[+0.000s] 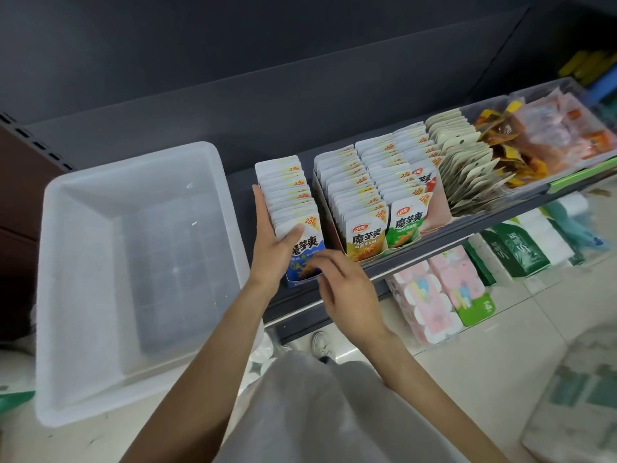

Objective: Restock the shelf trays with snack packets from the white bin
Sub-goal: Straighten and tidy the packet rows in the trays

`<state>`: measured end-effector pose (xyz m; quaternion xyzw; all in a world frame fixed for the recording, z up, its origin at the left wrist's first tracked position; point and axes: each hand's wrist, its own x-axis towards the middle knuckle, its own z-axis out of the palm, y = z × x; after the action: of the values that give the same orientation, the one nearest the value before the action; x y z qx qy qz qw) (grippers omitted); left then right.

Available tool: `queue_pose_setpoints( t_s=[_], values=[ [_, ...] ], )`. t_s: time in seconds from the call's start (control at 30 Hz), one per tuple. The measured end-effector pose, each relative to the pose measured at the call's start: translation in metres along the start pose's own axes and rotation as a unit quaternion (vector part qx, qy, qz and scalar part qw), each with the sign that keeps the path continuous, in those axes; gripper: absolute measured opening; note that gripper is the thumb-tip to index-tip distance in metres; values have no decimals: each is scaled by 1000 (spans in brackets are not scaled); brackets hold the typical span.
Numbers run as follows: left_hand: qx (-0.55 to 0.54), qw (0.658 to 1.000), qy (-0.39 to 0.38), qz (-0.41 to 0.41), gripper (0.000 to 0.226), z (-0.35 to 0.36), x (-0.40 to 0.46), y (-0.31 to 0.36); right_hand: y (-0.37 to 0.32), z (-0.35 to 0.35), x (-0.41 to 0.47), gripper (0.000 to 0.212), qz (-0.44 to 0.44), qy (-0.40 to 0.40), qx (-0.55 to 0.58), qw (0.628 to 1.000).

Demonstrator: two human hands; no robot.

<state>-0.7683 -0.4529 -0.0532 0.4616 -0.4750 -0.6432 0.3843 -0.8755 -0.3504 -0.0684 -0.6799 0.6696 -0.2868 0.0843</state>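
A row of blue snack packets [287,192] stands upright in a tray on the dark shelf [434,242]. My left hand [272,242] lies along the row's left side, fingers straight and thumb on the front packet. My right hand [347,284] hovers at the tray's front lower corner, blurred, fingers loosely spread, holding nothing I can see. The white bin [66,295] sits to the left on the shelf, and nothing shows inside it.
To the right stand trays of yellow packets [364,238], green packets [407,225] and other snacks [541,135]. Tissue packs [444,289] fill the level below. My grey clothing and a shoe show at the bottom.
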Motion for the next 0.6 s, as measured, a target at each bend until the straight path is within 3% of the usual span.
queue_pose_setpoints(
  t_s=[0.1, 0.3, 0.43, 0.6],
  values=[
    [10, 999, -34, -3, 94, 4, 0, 0, 6, 11, -3, 25, -55, -15, -108, 993],
    [12, 999, -33, -2, 93, 6, -2, -1, 3, 16, -3, 26, -13, -10, -124, 992],
    [38, 999, -29, 16, 94, 1, -1, 4, 4, 21, 3, 13, -14, -17, -170, 985],
    [54, 998, -37, 23, 97, 0, 2, 5, 6, 20, 1, 11, -26, -30, -192, 981]
  ],
)
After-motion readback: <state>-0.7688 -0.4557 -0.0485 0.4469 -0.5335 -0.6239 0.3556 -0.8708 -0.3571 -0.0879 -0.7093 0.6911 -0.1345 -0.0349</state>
